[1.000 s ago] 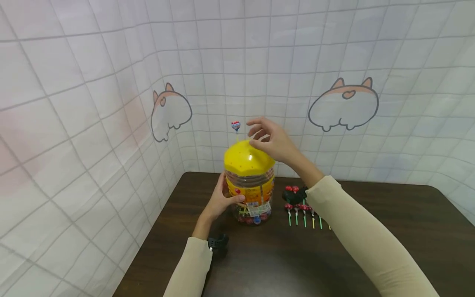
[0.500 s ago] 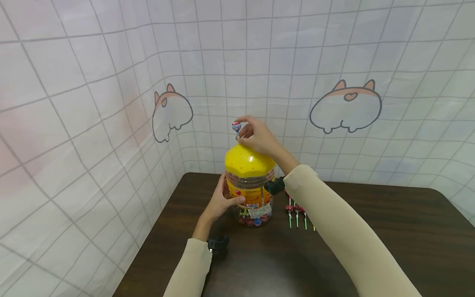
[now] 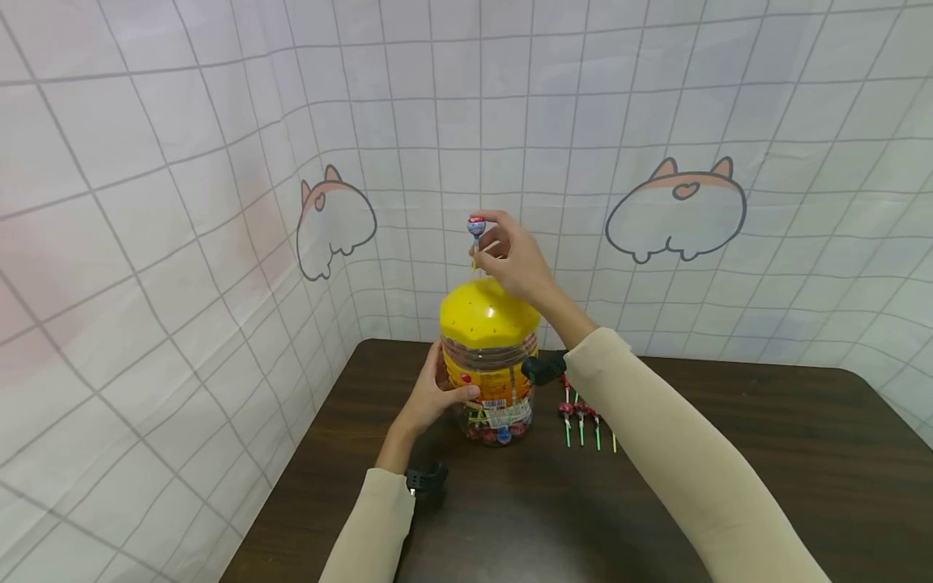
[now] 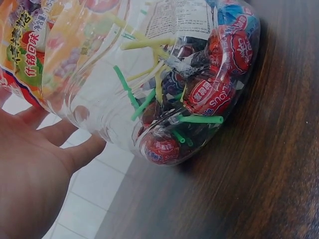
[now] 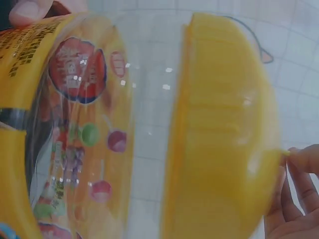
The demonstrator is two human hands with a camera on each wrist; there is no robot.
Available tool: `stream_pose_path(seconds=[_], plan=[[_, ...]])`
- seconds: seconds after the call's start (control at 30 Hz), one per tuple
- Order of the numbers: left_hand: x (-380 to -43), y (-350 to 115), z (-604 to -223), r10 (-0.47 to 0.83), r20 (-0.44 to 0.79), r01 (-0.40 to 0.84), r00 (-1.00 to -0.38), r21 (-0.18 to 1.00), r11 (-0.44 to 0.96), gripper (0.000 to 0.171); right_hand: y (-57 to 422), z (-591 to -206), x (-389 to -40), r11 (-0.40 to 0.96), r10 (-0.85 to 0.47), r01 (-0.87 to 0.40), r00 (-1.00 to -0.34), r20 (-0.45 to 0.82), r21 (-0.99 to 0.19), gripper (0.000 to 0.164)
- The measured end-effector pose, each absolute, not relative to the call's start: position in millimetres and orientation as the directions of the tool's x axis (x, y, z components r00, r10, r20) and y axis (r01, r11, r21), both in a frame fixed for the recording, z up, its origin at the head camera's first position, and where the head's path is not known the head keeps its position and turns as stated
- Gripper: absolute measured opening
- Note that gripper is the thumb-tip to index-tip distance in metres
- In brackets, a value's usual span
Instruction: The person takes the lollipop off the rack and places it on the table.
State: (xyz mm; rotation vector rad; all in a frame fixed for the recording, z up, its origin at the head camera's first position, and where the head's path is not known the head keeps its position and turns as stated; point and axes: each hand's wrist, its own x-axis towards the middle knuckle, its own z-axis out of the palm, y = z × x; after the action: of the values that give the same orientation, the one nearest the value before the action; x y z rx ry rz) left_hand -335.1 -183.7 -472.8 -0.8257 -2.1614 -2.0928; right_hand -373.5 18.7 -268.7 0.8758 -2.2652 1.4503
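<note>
A clear plastic candy jar with a yellow domed lid stands upright on the table. My left hand grips its left side, thumb across the label. Wrapped lollipops with green and yellow sticks lie in the jar's bottom in the left wrist view. Just above the lid, my right hand pinches the stick of a red-and-blue wrapped lollipop, its head up. In the right wrist view, the right fingers are beside the lid's top; the lollipop's head is out of sight there.
Right of the jar, several red-wrapped lollipops lie in rows on the dark wooden table, partly hidden by the right sleeve. A white gridded cloth hangs close behind the table and along its left side.
My right hand has moved left to the lollipop standing in the lid, taken hold of its stick and lifted it slightly up and right. The left hand and jar stay put.
</note>
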Motion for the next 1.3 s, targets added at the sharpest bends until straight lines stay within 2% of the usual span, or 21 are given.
stream_pose_path(seconds=[0.3, 0.43, 0.63, 0.9, 1.3], plan=[[-334.5, -182.7, -472.8, 0.358, 0.386, 0.398, -0.850, 0.916, -0.045, 0.094, 54.9, -268.0, -359.2, 0.213, -0.366, -0.673, -0.727, 0.581, -0.708, 0.056], [-334.6, -181.9, -472.5, 0.363, 0.391, 0.400, -0.846, 0.915, -0.054, 0.092, 77.0, -273.8, -354.3, 0.217, -0.383, -0.672, -0.726, 0.571, -0.708, 0.055], [-334.8, -182.4, -472.1, 0.358, 0.381, 0.387, -0.853, 0.920, -0.056, 0.092, 111.2, -288.7, -347.4, 0.261, -0.395, -0.615, -0.772, 0.498, -0.744, 0.057], [-336.6, -184.8, -473.9, 0.357, 0.383, 0.391, -0.852, 0.919, -0.053, 0.091, 145.9, -316.3, -344.9, 0.272, -0.346, -0.549, -0.822, 0.451, -0.791, 0.061], [-337.6, -184.5, -475.2, 0.353, 0.374, 0.383, -0.858, 0.923, -0.046, 0.093, 205.2, -375.9, -340.6, 0.314, -0.296, -0.457, -0.880, 0.372, -0.832, 0.059]])
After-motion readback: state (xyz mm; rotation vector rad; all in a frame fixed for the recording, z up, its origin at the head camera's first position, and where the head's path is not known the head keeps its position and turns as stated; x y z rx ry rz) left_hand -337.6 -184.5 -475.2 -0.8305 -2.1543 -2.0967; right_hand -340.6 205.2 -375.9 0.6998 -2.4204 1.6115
